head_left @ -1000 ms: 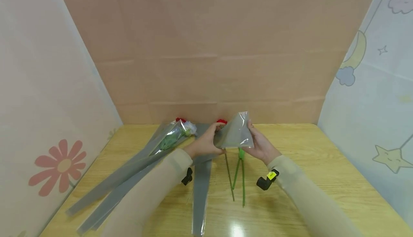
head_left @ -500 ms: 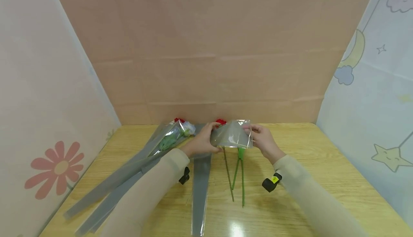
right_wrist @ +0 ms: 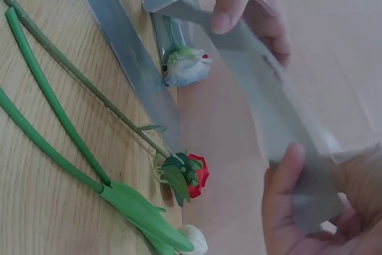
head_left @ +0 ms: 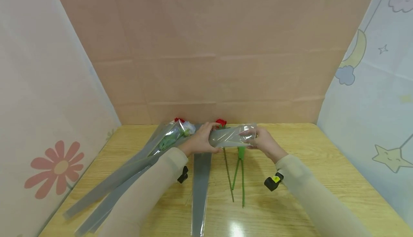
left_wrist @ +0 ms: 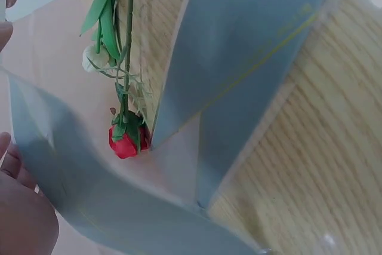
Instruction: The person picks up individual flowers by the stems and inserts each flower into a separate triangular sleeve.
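A grey translucent flower sleeve (head_left: 227, 137) is held crosswise between both hands above the table. My left hand (head_left: 201, 139) grips its left end, thumb and fingers apart around the edge. At the other end my right hand (head_left: 262, 142) pinches the film, some fingers seen through it. In the right wrist view the sleeve (right_wrist: 262, 94) looks like a narrow folded band. Below lie a red rose (head_left: 221, 123) with a thin stem and a white-budded tulip (right_wrist: 125, 204) with green stems. The tulip's bud is hidden behind the sleeve in the head view.
Left of the stems lies another grey sleeve (head_left: 200, 190), flat on the wooden table (head_left: 300, 190). Further left are long sleeves (head_left: 119, 179) with wrapped flowers, a white bloom (head_left: 188, 128) and a red one (head_left: 179, 119) showing. A tan backdrop (head_left: 206, 50) stands behind.
The sleeve's raised upper corner has come down, and the sleeve now forms a narrower band. My right hand has shifted slightly right and turned, with fingers over the end. The left hand stays nearly in place.
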`<state>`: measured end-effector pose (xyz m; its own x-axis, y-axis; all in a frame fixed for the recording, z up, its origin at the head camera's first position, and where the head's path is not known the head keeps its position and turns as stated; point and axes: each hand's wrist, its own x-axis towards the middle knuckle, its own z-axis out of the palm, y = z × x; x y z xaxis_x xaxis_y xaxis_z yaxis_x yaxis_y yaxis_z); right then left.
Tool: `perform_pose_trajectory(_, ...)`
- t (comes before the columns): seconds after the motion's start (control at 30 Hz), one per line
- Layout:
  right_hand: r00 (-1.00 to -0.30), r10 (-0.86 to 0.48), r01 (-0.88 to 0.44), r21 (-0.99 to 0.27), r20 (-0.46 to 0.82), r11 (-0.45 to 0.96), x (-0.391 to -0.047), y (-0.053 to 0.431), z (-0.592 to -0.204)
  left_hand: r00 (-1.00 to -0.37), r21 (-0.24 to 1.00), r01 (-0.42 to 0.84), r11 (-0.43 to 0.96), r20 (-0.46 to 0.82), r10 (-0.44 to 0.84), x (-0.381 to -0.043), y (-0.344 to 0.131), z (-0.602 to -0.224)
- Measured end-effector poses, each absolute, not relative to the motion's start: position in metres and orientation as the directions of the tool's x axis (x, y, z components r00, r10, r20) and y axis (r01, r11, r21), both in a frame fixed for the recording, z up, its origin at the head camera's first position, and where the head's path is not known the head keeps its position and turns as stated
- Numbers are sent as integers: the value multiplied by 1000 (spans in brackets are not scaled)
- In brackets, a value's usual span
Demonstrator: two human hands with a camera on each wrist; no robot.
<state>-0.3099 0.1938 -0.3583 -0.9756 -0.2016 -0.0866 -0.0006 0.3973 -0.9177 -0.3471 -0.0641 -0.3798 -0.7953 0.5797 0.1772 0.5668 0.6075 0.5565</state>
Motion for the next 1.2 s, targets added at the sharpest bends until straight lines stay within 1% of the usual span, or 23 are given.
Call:
perform_pose_trajectory(0.13,-966,-246,-34,-902,-80,429,-310,196,-358,-798,530,563,635,148,584,-348,-64,-385)
perform_pose_trajectory(0.3,-962,-272,-71,-923,-37,378,-308,195,-356,-790,558,545,625,94,605,-346,-58,-394)
perform_pose_trajectory(0.4,-957,-291,-101,-934,-3,343,-308,193,-353,-778,568,558,605,106,619,-343,-54,-395)
perform_pose_trajectory(0.5,-954,-299,-137,-916,20,376,-308,193,-350,-768,571,580,581,146,624,-341,-52,-394)
perform_pose_trajectory(0.63,-957,-290,-145,-874,5,464,-310,195,-348,-767,563,596,572,188,614,-342,-53,-390)
perform_pose_trajectory(0.73,-960,-280,-134,-837,-24,531,-311,196,-347,-769,547,600,584,192,610,-342,-55,-389)
perform_pose_trajectory(0.9,-966,-252,-104,-788,-67,607,-311,193,-345,-767,534,597,598,164,620,-340,-56,-389)
perform_pose_trajectory(1.07,-968,-241,-97,-768,-76,632,-313,195,-347,-781,551,573,606,143,608,-338,-56,-389)
perform_pose_trajectory(1.2,-966,-240,-75,-786,-95,614,-314,197,-348,-791,545,560,624,129,598,-337,-55,-387)
